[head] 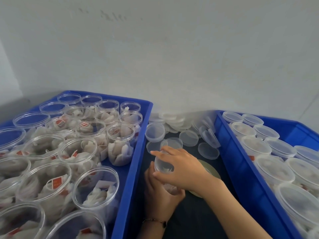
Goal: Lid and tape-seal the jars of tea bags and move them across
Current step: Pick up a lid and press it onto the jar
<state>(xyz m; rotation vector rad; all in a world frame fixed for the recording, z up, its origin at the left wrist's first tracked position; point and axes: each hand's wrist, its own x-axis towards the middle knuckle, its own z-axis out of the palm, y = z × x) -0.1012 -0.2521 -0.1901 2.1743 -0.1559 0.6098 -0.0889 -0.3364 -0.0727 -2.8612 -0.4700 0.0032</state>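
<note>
The left hand (160,192) wraps its fingers round a clear jar (170,188) of tea bags. It holds the jar over the dark surface (195,219), between two blue trays. The right hand (179,167) lies on top, fingers curled over the jar's lid (163,163). The left tray (133,163) is full of open jars. The right tray (241,163) holds jars with lids on. Loose lids (189,138) sit near the wall.

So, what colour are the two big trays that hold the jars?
Blue: left tray and right tray, shown in the head view.
</note>
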